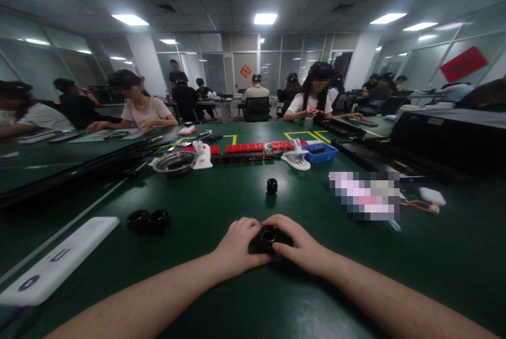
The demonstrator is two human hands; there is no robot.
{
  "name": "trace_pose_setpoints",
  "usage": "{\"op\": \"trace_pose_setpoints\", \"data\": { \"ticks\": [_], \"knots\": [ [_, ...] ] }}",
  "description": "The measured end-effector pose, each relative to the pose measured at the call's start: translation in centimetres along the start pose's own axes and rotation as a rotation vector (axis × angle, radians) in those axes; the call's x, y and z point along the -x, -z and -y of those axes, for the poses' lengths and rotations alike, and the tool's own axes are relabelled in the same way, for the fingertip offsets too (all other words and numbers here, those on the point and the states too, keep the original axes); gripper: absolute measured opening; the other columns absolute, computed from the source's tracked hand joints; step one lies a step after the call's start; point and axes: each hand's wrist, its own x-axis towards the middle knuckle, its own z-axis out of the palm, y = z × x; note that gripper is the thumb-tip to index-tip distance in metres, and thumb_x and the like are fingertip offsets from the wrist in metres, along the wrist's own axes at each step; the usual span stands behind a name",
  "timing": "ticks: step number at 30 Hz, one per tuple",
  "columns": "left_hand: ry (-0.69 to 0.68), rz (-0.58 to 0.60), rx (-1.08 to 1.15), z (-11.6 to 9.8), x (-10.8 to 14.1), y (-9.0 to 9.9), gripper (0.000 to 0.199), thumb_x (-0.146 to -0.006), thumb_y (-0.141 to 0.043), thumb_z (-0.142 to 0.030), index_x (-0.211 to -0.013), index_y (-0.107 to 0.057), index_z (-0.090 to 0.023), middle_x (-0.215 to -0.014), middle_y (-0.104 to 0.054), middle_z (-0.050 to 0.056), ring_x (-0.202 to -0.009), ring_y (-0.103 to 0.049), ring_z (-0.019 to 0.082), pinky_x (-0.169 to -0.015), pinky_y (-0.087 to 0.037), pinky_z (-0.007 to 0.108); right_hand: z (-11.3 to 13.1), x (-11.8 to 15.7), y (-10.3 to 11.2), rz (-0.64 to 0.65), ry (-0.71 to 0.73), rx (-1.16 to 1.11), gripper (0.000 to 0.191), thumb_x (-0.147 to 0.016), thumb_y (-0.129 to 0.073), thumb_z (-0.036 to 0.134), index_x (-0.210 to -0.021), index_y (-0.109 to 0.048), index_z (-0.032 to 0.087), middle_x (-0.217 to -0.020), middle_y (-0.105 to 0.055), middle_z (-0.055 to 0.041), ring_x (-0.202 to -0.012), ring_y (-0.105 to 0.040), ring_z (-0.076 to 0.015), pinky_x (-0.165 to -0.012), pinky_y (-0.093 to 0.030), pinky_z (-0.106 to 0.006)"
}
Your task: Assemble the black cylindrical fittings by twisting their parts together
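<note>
Both of my hands meet low in the middle of the head view, around a black round fitting with a hole [267,234] that looks like a cable gland. My left hand [241,244] closes on it from the left, thumb along the near side. From the other side my right hand [298,244] curls over it, with fingers at its top and thumb at its near edge. Its lower part is hidden by the fingers. A smaller black fitting [271,186] stands upright just beyond my hands. Two more black fittings [148,221] lie touching each other to the left.
On the green table [221,196] are a white long device [59,260] at left, a metal bowl [174,163], white clamps, red bins [245,147] and a blue tray [320,152]. A blurred-out packet [366,194] lies right. Co-workers sit across the table.
</note>
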Motion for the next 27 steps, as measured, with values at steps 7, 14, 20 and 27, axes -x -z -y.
{"op": "trace_pose_setpoints", "data": {
  "ticks": [7, 14, 20, 27],
  "knots": [
    [-0.007, 0.0, 0.011, -0.06, 0.04, 0.03, 0.036, -0.069, -0.06, -0.046, -0.094, -0.056, -0.02, -0.099, -0.053, 0.004, -0.091, -0.047, 0.022, -0.079, -0.038, 0.035, -0.17, 0.02, -0.59, -0.068, -0.157, 0.051, 0.044, -0.065, -0.066, 0.028, -0.103, -0.046, 0.017, -0.098, -0.053, -0.0067, -0.089, -0.051, -0.0213, -0.078, -0.042, -0.036],
    [-0.007, -0.004, 0.015, 0.07, 0.06, -0.08, 0.041, -0.067, -0.062, -0.045, -0.099, -0.054, -0.021, -0.101, -0.052, 0.004, -0.093, -0.046, 0.022, -0.081, -0.037, 0.035, 0.08, 0.06, -0.24, -0.006, -0.029, -0.01, 0.043, -0.07, -0.055, 0.014, -0.112, -0.045, 0.019, -0.109, -0.051, -0.0075, -0.101, -0.048, -0.0212, -0.088, -0.037, -0.037],
    [0.005, 0.011, 0.023, -0.16, 0.06, 0.2, 0.037, -0.069, -0.06, -0.045, -0.097, -0.056, -0.021, -0.1, -0.052, 0.004, -0.092, -0.047, 0.022, -0.079, -0.038, 0.035, 0.09, -0.03, -0.53, -0.055, -0.165, 0.066, 0.045, -0.065, -0.066, 0.027, -0.105, -0.047, 0.016, -0.101, -0.054, -0.0085, -0.093, -0.051, -0.0229, -0.083, -0.041, -0.039],
    [-0.012, -0.002, 0.008, 0.12, 0.03, -0.05, 0.043, -0.068, -0.061, -0.046, -0.102, -0.053, -0.022, -0.103, -0.052, 0.004, -0.094, -0.046, 0.023, -0.082, -0.037, 0.036, 0.36, -0.03, -0.4, 0.004, -0.052, 0.015, 0.049, -0.067, -0.058, 0.013, -0.113, -0.044, 0.018, -0.11, -0.051, -0.0086, -0.102, -0.048, -0.0223, -0.089, -0.037, -0.038]
  ]
}}
